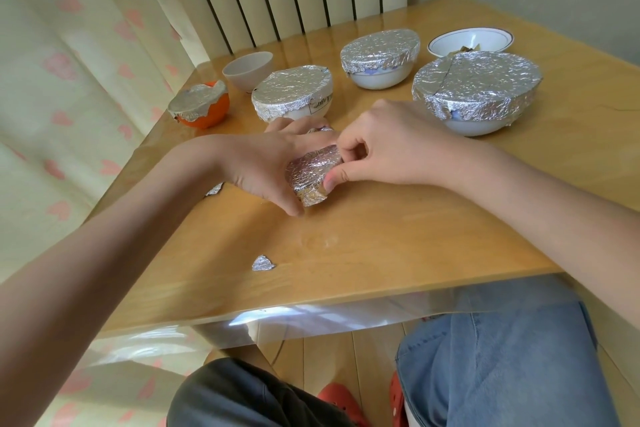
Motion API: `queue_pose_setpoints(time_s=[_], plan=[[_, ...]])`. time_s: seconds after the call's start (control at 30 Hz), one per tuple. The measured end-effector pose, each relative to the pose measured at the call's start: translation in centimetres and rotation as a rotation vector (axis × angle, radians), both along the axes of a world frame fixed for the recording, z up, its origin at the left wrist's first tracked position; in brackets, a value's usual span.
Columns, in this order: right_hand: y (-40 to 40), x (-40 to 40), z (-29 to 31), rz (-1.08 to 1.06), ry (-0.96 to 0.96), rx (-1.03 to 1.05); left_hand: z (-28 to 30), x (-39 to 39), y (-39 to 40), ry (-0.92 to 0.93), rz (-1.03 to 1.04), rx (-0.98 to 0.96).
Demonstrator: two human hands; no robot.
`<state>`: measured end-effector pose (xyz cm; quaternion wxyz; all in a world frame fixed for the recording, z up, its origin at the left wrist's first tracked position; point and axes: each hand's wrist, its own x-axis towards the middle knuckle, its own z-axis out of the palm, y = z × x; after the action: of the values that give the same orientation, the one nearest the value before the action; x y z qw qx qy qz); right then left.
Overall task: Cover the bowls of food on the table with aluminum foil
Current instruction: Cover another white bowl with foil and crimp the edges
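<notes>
Black script is showing on a label on the side of the foil-capped white bowl (pixel 294 94) left of centre; it seems to begin "Lite", but the rest is running under the foil and cannot be read.

Near the middle of the wooden surface (pixel 381 246), both hands are working on a small foil-wrapped bowl (pixel 313 172), its crinkled silver sheet covering the top and folding down the near side. The left hand (pixel 270 163) is cupping it from the left, fingers curled around the foil. The right hand (pixel 388 146) is pinching the foil at the bowl's right edge, thumb and curled fingers closing on it.

Behind them, four bowls are wearing foil caps: an orange bowl (pixel 202 107) at the far left, the labelled one, a white bowl with blue marks (pixel 379 61), and a large white bowl (pixel 476 92) on the right. A plain pale cup-like bowl (pixel 247 70) and a white dish with a dark rim line (pixel 471 41) are standing uncovered at the back. Two torn foil scraps are lying on the surface, one by the near edge (pixel 262 263), one beside the left wrist (pixel 214 189).
</notes>
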<state>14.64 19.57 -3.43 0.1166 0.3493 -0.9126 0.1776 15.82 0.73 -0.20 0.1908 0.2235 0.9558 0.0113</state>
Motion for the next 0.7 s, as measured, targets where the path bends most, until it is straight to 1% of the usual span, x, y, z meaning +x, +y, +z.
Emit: queue_pose_setpoints(time_s=[0.07, 0.13, 0.23, 0.33, 0.4, 0.47, 0.57, 0.63, 0.7], plan=[[0.4, 0.4, -0.2, 0.007, -0.005, 0.019, -0.1, 0.3, 0.4, 0.018, 0.039, 0.008], [1.1, 1.1, -0.6, 0.021, -0.054, -0.005, -0.4, 0.8, 0.8, 0.063, 0.122, 0.012], [1.6, 2.3, -1.3, 0.016, -0.110, -0.020, -0.8, 1.7, 1.1, 0.137, 0.236, -0.034], [0.8, 3.0, -1.8, -0.041, -0.041, -0.022, -0.7, 1.7, 1.1, 0.068, 0.263, -0.124], [0.1, 2.9, -2.0, -0.091, 0.010, -0.048, -0.1, 1.6, 1.1, 0.049, 0.209, -0.183], [-0.2, 2.5, -2.3, -0.114, 0.032, -0.056, 0.6, 1.4, 0.9, 0.049, 0.112, -0.182], [-0.5, 2.5, -2.7, -0.108, 0.033, -0.084, 1.1, 1.0, 0.4, -0.010, -0.012, -0.098], [-0.8, 2.6, -2.6, -0.101, 0.040, -0.093, 0.7, 0.8, 0.2, -0.026, -0.029, -0.019], [-0.8, 2.5, -2.3, -0.094, 0.010, -0.104, 0.1, 0.4, 0.1, -0.019, -0.040, 0.019]])
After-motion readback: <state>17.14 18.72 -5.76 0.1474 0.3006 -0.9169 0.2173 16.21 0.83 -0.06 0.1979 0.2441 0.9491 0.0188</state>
